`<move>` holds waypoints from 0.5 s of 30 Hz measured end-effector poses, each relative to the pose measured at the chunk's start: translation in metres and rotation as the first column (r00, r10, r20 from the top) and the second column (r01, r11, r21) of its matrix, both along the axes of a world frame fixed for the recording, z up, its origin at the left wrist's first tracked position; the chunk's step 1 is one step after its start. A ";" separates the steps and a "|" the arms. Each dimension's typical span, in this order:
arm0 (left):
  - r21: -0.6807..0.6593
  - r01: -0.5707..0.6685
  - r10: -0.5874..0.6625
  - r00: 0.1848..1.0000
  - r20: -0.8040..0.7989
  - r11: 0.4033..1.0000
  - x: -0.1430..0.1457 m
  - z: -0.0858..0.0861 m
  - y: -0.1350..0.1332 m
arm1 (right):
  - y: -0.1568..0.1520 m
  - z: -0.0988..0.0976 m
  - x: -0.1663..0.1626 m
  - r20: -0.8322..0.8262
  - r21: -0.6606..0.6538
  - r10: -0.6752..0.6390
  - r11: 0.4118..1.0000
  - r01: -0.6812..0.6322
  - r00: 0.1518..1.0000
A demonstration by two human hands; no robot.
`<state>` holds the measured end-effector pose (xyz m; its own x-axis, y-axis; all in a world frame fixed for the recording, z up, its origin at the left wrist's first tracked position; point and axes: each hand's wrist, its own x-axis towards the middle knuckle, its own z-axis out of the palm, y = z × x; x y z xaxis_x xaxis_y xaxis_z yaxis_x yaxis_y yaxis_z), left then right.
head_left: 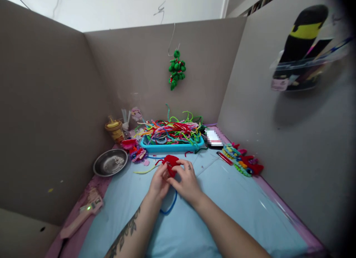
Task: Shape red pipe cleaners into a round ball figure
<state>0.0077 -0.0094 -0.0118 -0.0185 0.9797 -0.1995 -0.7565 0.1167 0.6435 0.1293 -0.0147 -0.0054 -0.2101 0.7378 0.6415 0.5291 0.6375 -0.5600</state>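
A red fuzzy piece [171, 164], apparently bent from pipe cleaners, is held up between both hands above the middle of the table. My left hand [160, 182] is closed on its left edge, with a thin red end poking out beside the fingers. From the right, my right hand [185, 180] pinches the same piece between thumb and fingers. A blue pipe cleaner [172, 205] curves out beneath the hands, and a pale yellow one [144, 172] lies to their left. Whether either joins the red piece is hidden.
Behind the hands stands a blue tray [172, 148] heaped with pipe cleaners. A metal bowl [110, 162] and a glue gun [83, 217] lie left. Right are a phone [214, 138], a red cutter [224, 158] and colourful finished pieces [241, 161]. Grey partitions [133, 72] surround the table.
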 end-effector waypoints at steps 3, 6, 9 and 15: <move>-0.010 -0.006 0.006 1.000 -0.020 1.000 0.000 0.003 0.000 | 0.002 -0.002 0.001 -0.017 0.015 0.001 1.000 -0.001 1.000; 0.046 -0.073 0.078 0.991 -0.105 0.996 0.002 0.006 -0.002 | 0.002 -0.003 0.002 -0.052 0.001 0.009 1.000 -0.009 0.999; 0.120 -0.138 0.160 0.967 -0.197 0.983 0.006 0.009 -0.004 | 0.002 -0.004 0.001 -0.094 -0.034 -0.005 0.999 0.002 0.996; 0.185 -0.163 0.223 0.902 -0.370 0.969 0.008 0.004 -0.004 | 0.009 -0.008 0.004 -0.162 -0.025 -0.020 1.000 0.017 0.987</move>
<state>0.0157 -0.0132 -0.0080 -0.2563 0.9666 0.0070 -0.4440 -0.1241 0.8874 0.1334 -0.0062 -0.0131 -0.0911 0.7558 0.6484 0.4419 0.6142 -0.6539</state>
